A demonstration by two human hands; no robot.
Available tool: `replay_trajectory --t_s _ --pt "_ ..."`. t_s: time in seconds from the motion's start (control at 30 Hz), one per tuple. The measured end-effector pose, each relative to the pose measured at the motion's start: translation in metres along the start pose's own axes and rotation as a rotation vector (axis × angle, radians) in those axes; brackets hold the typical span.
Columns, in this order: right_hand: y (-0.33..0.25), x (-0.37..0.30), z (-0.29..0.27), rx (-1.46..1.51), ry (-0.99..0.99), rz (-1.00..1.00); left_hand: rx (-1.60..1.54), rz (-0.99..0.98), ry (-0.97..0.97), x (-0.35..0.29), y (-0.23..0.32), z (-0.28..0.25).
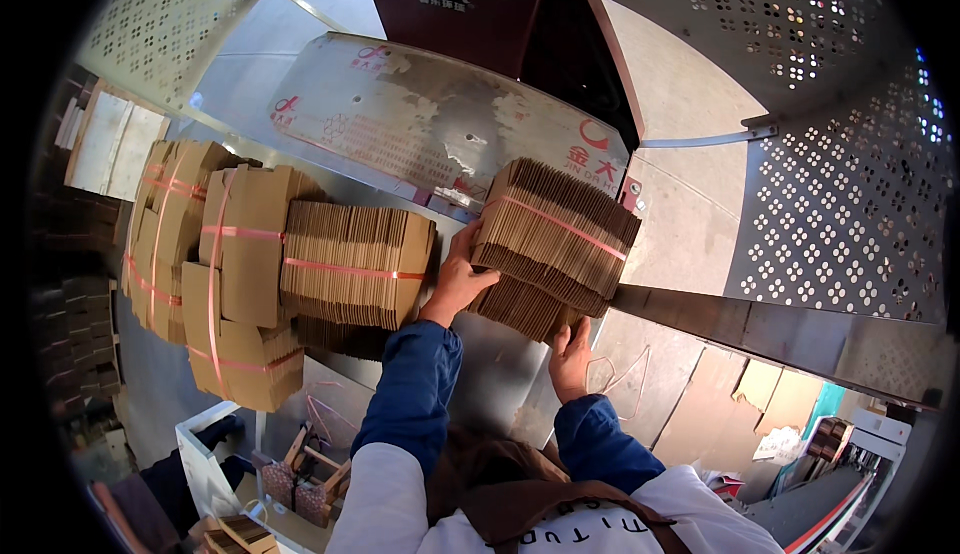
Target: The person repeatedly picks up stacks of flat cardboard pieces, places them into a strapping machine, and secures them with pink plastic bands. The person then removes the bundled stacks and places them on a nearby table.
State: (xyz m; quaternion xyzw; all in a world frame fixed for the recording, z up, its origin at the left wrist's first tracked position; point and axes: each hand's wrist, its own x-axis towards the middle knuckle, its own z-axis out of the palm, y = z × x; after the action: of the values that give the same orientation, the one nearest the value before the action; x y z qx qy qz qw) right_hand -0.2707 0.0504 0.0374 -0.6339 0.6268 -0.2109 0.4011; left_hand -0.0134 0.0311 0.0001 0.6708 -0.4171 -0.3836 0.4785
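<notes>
A bundle of folded cardboard pieces (570, 216), bound with a pink strap, stands on the metal table in front of me. Another row of cardboard (522, 311) shows just below its near side. My left hand (462, 279) grips the bundle's left side, its thumb along the near edge and its other fingers reaching up the side. Against the near right corner of the lower row, my right hand (571, 362) presses with its fingers pointing up. Left of my left hand lies a second strapped cardboard stack (352, 262).
More strapped cardboard bundles (245, 244) crowd the table's left end. A metal plate (420, 119) with worn patches rises behind the table, before a dark red machine housing (450, 14). Perforated metal panels (845, 214) stand at right. A chair with a patterned cushion (297, 489) is at lower left.
</notes>
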Motion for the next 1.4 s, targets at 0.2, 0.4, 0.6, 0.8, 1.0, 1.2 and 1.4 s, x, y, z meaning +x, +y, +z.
replay_trajectory --t_s 0.2,0.4,0.6,0.8,1.0,1.2,1.4 --pt "0.005 0.0 0.005 0.028 0.038 -0.031 -0.006 0.017 -0.004 0.003 0.001 0.001" --pt "0.007 -0.001 0.008 -0.011 0.094 -0.068 -0.014 0.015 0.0 0.002 0.002 0.002" --pt "0.01 0.001 0.015 -0.025 0.188 -0.174 0.021 0.014 0.001 0.0 0.006 0.0" --pt "0.013 0.004 0.015 -0.054 0.234 -0.19 0.025 -0.02 -0.03 0.002 0.019 -0.002" --pt "0.022 0.003 0.014 -0.008 0.153 -0.08 -0.119 -0.125 -0.104 0.006 0.012 -0.006" --pt "0.005 0.002 0.01 0.0 0.1 -0.054 -0.365 -0.154 -0.12 0.005 0.009 -0.006" --pt "0.011 0.001 0.011 -0.049 0.141 -0.093 -0.257 -0.11 -0.09 0.005 0.002 -0.002"
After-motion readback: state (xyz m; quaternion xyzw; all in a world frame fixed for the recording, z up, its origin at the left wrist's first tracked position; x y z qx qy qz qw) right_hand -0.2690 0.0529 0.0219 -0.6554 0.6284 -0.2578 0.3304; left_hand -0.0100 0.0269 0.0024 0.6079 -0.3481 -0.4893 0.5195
